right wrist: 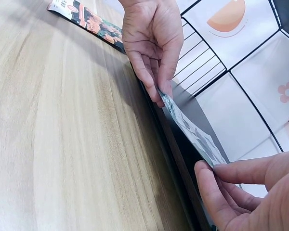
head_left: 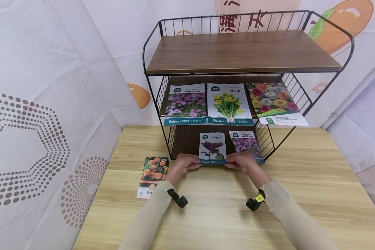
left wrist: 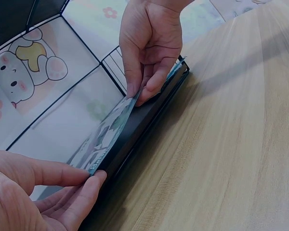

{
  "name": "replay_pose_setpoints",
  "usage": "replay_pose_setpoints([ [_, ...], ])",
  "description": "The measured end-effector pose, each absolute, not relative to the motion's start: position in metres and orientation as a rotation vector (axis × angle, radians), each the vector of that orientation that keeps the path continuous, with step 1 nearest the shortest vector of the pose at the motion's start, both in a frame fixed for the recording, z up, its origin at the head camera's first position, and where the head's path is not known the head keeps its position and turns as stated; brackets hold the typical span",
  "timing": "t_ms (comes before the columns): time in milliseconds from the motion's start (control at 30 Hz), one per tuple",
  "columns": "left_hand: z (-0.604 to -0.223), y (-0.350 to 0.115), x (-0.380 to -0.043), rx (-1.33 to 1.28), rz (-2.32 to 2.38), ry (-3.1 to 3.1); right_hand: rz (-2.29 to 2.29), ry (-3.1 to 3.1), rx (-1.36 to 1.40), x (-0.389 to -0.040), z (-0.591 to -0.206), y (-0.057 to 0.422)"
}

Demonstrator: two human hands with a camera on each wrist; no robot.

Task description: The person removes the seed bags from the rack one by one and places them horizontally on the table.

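Observation:
A seed packet with a purple-leaved plant [head_left: 211, 147] lies over the front of the rack's bottom shelf [head_left: 185, 139], in the middle. My left hand [head_left: 186, 163] pinches its lower left corner between thumb and fingers, and my right hand [head_left: 241, 161] pinches the lower right corner. In both wrist views the packet tilts above the shelf's dark front edge. Just right of it, a purple-flower seed packet [head_left: 246, 143] rests on the same shelf, partly hidden by my right hand. To the left, an orange-flower seed packet [head_left: 154, 170] lies on the table, one corner behind my left sleeve.
The black wire rack has a brown top shelf [head_left: 243, 52]. Its middle shelf bears a large purple-flower packet [head_left: 187, 104], a dandelion packet [head_left: 229, 104] and a multicoloured-flower packet [head_left: 275, 100], all reaching over the front edge. Thin black posts [head_left: 155, 104] frame the sides.

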State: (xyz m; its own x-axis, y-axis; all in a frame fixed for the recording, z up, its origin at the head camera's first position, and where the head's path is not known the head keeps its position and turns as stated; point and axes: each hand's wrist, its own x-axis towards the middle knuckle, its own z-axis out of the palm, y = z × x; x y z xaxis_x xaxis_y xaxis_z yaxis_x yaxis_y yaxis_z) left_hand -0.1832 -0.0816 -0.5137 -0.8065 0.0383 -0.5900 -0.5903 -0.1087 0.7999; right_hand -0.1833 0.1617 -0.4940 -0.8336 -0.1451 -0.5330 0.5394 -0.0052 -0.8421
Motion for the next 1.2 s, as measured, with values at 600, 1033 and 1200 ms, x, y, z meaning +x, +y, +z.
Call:
replay_pose_setpoints([
  [600, -0.5127, -0.0804, -0.1840, -0.609, 1.957, 1.740, -1.889, 1.791, 0.398, -0.1849, -0.4949, 0.1639],
  [1033, -0.5135, -0.0798, -0.1843, -0.614, 1.957, 1.745, -1.901, 1.791, 0.400, -0.1848, -0.4939, 0.1634],
  [1200, -0.5119, -0.0793, -0.1838, -0.620, 1.964, 1.746, -1.903, 1.792, 0.409, -0.1847, -0.4925, 0.1626],
])
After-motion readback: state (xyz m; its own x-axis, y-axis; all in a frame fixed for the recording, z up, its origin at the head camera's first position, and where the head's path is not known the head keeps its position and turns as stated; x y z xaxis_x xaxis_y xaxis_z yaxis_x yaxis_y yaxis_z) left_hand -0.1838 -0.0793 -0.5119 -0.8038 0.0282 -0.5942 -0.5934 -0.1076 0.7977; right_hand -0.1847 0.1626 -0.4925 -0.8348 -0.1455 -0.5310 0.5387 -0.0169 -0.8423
